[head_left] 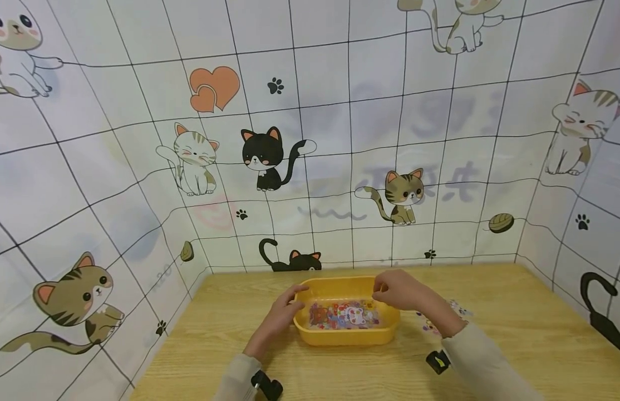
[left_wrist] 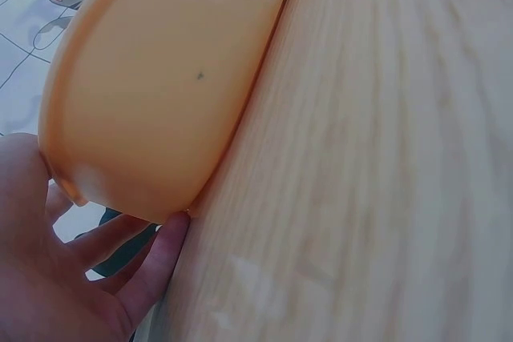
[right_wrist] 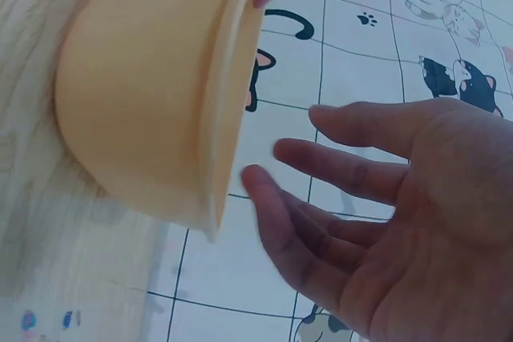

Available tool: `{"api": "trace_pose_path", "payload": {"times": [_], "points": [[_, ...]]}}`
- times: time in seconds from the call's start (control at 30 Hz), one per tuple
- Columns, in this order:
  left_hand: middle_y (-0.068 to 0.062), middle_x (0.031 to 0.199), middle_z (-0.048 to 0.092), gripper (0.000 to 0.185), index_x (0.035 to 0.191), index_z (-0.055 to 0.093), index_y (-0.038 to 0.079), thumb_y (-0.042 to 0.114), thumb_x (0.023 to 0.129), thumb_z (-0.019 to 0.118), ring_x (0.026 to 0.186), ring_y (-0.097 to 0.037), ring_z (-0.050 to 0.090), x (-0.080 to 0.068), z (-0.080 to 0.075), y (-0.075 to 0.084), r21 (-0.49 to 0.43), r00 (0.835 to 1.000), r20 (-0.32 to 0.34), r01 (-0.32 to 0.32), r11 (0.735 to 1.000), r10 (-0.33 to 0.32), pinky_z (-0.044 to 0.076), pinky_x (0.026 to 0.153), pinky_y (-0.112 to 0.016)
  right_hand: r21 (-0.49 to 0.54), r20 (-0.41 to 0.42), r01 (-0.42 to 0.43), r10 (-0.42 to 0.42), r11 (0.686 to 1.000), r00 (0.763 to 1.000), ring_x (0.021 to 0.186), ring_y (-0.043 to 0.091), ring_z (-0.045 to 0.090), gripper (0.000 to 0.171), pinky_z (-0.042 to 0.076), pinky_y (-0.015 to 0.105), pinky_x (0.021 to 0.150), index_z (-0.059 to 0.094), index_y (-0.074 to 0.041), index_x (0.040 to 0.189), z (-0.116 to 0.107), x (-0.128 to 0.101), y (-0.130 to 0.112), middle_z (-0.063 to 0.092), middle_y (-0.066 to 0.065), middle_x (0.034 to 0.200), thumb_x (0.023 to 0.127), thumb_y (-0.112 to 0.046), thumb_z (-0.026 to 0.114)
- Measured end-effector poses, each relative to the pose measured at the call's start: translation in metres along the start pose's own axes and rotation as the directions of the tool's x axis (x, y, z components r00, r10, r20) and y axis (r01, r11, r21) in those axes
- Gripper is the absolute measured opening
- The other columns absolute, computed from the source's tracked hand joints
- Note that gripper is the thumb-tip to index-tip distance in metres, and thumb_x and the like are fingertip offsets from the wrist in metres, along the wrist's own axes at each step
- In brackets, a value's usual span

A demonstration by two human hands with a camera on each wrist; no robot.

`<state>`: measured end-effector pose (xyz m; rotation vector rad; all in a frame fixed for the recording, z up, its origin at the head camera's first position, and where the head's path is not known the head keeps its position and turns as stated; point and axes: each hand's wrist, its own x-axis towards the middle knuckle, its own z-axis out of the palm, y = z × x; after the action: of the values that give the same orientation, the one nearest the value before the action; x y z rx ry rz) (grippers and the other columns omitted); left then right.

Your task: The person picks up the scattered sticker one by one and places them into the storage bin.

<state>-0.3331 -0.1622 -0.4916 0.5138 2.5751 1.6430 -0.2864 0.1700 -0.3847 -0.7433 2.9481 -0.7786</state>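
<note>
A yellow plastic tub [head_left: 347,337] stands on the wooden table with colourful cartoon pieces that look like stickers [head_left: 345,315] on its bottom. My left hand [head_left: 279,314] grips the tub's left end, with a finger over the rim and other fingers against the outside. In the left wrist view, a fingertip of that hand [left_wrist: 88,278] is at the tub's lower edge. Above the tub's right end is my right hand [head_left: 400,291]. The right wrist view shows this hand [right_wrist: 377,214] beside the rim, fingers loosely bent and apart, nothing between them.
More small colourful pieces [head_left: 459,307] lie on the table [head_left: 515,334] right of the tub, partly behind my right forearm. A white gridded covering with printed cats [head_left: 325,139] stands behind and along both sides of the table.
</note>
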Motion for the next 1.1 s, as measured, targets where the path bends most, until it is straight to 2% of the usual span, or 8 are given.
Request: {"api": "trace_pose_path", "payload": {"times": [0.07,0.17,0.27,0.33,0.53,0.7,0.97,1.1], "points": [[-0.023,0.159,0.044,0.042,0.145,0.057,0.015,0.015,0.104,0.051,0.136,-0.045,0.052,0.001,0.000,-0.001,-0.010,1.000,0.006,-0.002,1.000,0.002,0.055,0.099,-0.055,-0.015,-0.064,0.010,-0.011,1.000,0.998,0.080,0.014,0.065,0.009,0.056,0.037,0.071,0.074,-0.009,0.096,0.000,-0.004,0.005,0.073,0.002,0.093,0.096,-0.017,0.069],[-0.027,0.156,0.044,0.042,0.146,0.056,0.014,0.015,0.104,0.050,0.126,-0.040,0.060,0.003,0.000,-0.002,-0.032,1.000,0.017,-0.001,0.999,0.001,0.061,0.086,-0.045,-0.006,-0.159,-0.009,0.008,1.000,0.987,0.078,0.013,0.063,0.008,0.055,0.035,0.069,0.074,-0.011,0.092,0.001,-0.009,0.012,0.072,0.001,0.089,0.097,-0.013,0.067],[-0.028,0.156,0.044,0.042,0.146,0.056,0.014,0.015,0.104,0.050,0.125,-0.040,0.061,0.003,0.000,-0.002,-0.035,1.000,0.016,-0.006,0.999,0.006,0.062,0.084,-0.042,0.022,-0.226,-0.036,0.040,0.999,0.973,0.074,0.011,0.060,0.011,0.052,0.031,0.065,0.074,-0.010,0.092,-0.001,-0.015,0.019,0.071,0.001,0.088,0.098,-0.011,0.065],[-0.026,0.157,0.043,0.042,0.146,0.056,0.014,0.015,0.105,0.051,0.129,-0.042,0.058,0.003,0.000,-0.003,-0.030,1.000,0.012,-0.011,0.999,0.011,0.061,0.087,-0.044,0.042,-0.246,-0.053,0.061,0.998,0.967,0.073,0.011,0.059,0.011,0.051,0.030,0.064,0.074,-0.008,0.094,-0.002,-0.018,0.022,0.071,0.001,0.088,0.098,-0.011,0.064],[-0.027,0.155,0.045,0.043,0.147,0.055,0.013,0.016,0.105,0.051,0.121,-0.038,0.063,0.003,0.000,-0.002,-0.036,1.000,0.012,-0.015,0.999,0.016,0.062,0.082,-0.042,0.085,-0.274,-0.088,0.108,0.992,0.956,0.069,0.012,0.060,0.010,0.049,0.029,0.059,0.073,-0.009,0.095,-0.005,-0.028,0.037,0.070,0.002,0.086,0.098,-0.012,0.063],[-0.026,0.156,0.045,0.043,0.146,0.056,0.013,0.016,0.104,0.050,0.123,-0.038,0.062,0.003,0.000,-0.002,-0.002,1.000,0.009,-0.015,1.000,0.015,0.061,0.085,-0.040,0.133,-0.279,-0.123,0.156,0.983,0.948,0.069,0.014,0.062,0.011,0.050,0.028,0.054,0.072,-0.008,0.099,-0.008,-0.033,0.051,0.069,0.002,0.085,0.099,-0.014,0.063],[-0.026,0.158,0.043,0.043,0.147,0.056,0.015,0.017,0.105,0.051,0.126,-0.040,0.061,0.002,0.000,-0.002,-0.009,1.000,0.008,-0.014,1.000,0.014,0.060,0.087,-0.042,0.154,-0.298,-0.145,0.186,0.977,0.936,0.071,0.016,0.063,0.011,0.052,0.027,0.059,0.071,-0.007,0.098,-0.010,-0.043,0.074,0.069,0.003,0.086,0.100,-0.013,0.062],[-0.026,0.159,0.042,0.042,0.146,0.056,0.014,0.017,0.105,0.051,0.129,-0.041,0.059,0.002,0.000,-0.001,-0.010,1.000,0.006,-0.012,1.000,0.012,0.061,0.088,-0.044,0.168,-0.270,-0.150,0.192,0.974,0.944,0.072,0.019,0.065,0.013,0.054,0.028,0.060,0.071,-0.003,0.102,-0.014,-0.050,0.086,0.070,0.006,0.089,0.100,-0.013,0.062]]}}
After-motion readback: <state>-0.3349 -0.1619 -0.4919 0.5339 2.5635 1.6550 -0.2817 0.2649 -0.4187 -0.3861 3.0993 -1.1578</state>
